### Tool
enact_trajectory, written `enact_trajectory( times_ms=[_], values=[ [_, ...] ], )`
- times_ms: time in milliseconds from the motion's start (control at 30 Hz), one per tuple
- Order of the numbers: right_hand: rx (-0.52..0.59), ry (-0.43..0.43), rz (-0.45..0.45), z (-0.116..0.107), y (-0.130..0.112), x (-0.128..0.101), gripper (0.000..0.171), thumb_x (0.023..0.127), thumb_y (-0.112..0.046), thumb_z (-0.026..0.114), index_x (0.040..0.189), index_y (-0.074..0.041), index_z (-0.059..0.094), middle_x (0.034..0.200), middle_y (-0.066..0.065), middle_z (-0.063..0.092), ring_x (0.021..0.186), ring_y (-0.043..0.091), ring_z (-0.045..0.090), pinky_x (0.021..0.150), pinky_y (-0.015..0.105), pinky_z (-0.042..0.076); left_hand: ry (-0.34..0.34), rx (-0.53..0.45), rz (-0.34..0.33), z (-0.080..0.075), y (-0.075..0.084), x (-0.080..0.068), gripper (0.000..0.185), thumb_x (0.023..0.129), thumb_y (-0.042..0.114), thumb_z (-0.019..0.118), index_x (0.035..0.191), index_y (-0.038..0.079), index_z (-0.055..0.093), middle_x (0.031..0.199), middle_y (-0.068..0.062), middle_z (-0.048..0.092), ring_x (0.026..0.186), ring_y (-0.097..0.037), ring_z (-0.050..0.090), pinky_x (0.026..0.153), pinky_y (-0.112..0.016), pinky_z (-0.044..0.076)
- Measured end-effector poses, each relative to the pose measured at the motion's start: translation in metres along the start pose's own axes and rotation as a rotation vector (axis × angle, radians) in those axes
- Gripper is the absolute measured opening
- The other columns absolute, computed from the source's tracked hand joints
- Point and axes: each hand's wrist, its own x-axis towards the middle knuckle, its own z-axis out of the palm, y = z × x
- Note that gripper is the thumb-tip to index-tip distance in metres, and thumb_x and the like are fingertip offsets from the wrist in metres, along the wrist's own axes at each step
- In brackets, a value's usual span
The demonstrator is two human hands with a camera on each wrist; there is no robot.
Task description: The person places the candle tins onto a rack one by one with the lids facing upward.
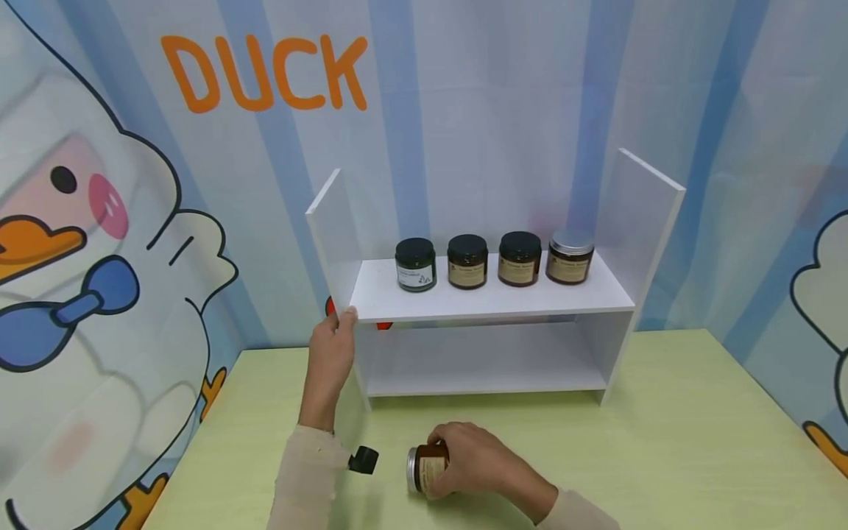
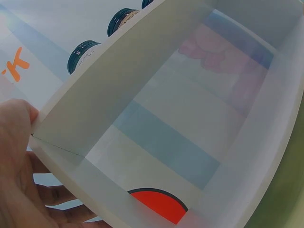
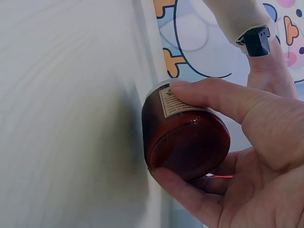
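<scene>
My right hand (image 1: pixel 478 458) grips an amber glass jar (image 1: pixel 430 468) with a silver lid and a tan label. The jar lies on its side low over the table, lid toward the left. In the right wrist view, the thumb presses near the label while fingers curl round the jar's (image 3: pixel 190 142) base end. My left hand (image 1: pixel 331 346) holds the left side panel of a white two-tier shelf (image 1: pixel 490 309) at the upper board's height. The left wrist view shows its thumb on the front edge and its fingers outside the panel.
Along the upper board stand a dark green jar (image 1: pixel 416 265) with a white label, two amber jars with black lids (image 1: pixel 467 262), and a silver-lidded amber jar (image 1: pixel 570 258). The shelf stands on a pale green table (image 1: pixel 676 412). Behind hangs a striped duck-print backdrop (image 1: pixel 490 110).
</scene>
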Motion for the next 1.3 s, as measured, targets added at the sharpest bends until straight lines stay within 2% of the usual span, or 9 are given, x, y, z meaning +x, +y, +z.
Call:
enact_trajectory(
  times_ms=[467, 633, 867, 1133, 1300],
  values=[
    [0.082, -0.006, -0.061, 0.002, 0.006, -0.004, 0.064, 0.068, -0.023, 0.085, 0.124, 0.0, 0.064, 0.1, -0.001, 0.056, 0.08, 0.011, 0.052, 0.065, 0.028, 0.047, 0.003, 0.002, -0.009, 0.001, 0.0, 0.0, 0.059, 0.106, 0.045, 0.039, 0.143, 0.0, 0.052, 0.144, -0.017, 0.054, 0.124, -0.033, 0.05, 0.107, -0.062, 0.038],
    [0.128, -0.006, -0.084, 0.005, 0.011, -0.002, 0.061, 0.071, -0.021, 0.086, 0.123, -0.004, 0.06, 0.108, 0.0, 0.056, 0.086, 0.011, 0.054, 0.07, 0.029, 0.049, 0.008, 0.013, 0.001, 0.001, 0.0, 0.0, 0.059, 0.106, 0.045, 0.039, 0.142, 0.0, 0.052, 0.143, -0.017, 0.055, 0.122, -0.033, 0.051, 0.106, -0.061, 0.039],
    [0.228, -0.025, -0.093, 0.006, 0.013, -0.001, 0.059, 0.074, -0.017, 0.086, 0.123, -0.007, 0.054, 0.112, 0.003, 0.055, 0.094, 0.015, 0.058, 0.077, 0.032, 0.052, 0.012, 0.017, 0.003, 0.0, 0.0, 0.0, 0.059, 0.106, 0.044, 0.04, 0.14, -0.001, 0.054, 0.14, -0.018, 0.056, 0.118, -0.032, 0.051, 0.102, -0.057, 0.04],
    [0.386, -0.074, -0.071, 0.007, 0.015, 0.0, 0.062, 0.077, -0.011, 0.082, 0.128, -0.007, 0.046, 0.113, 0.008, 0.063, 0.098, 0.022, 0.063, 0.082, 0.042, 0.051, 0.014, 0.009, 0.014, 0.0, -0.001, 0.001, 0.058, 0.106, 0.044, 0.04, 0.14, -0.001, 0.055, 0.14, -0.018, 0.057, 0.119, -0.032, 0.052, 0.103, -0.058, 0.041],
    [0.463, -0.063, -0.101, 0.01, 0.016, 0.0, 0.057, 0.085, -0.014, 0.077, 0.132, -0.011, 0.045, 0.119, 0.007, 0.061, 0.105, 0.022, 0.061, 0.088, 0.043, 0.049, 0.009, 0.004, 0.013, 0.0, -0.001, 0.001, 0.059, 0.106, 0.045, 0.04, 0.14, 0.0, 0.054, 0.141, -0.018, 0.056, 0.119, -0.032, 0.052, 0.103, -0.058, 0.041]
  ],
)
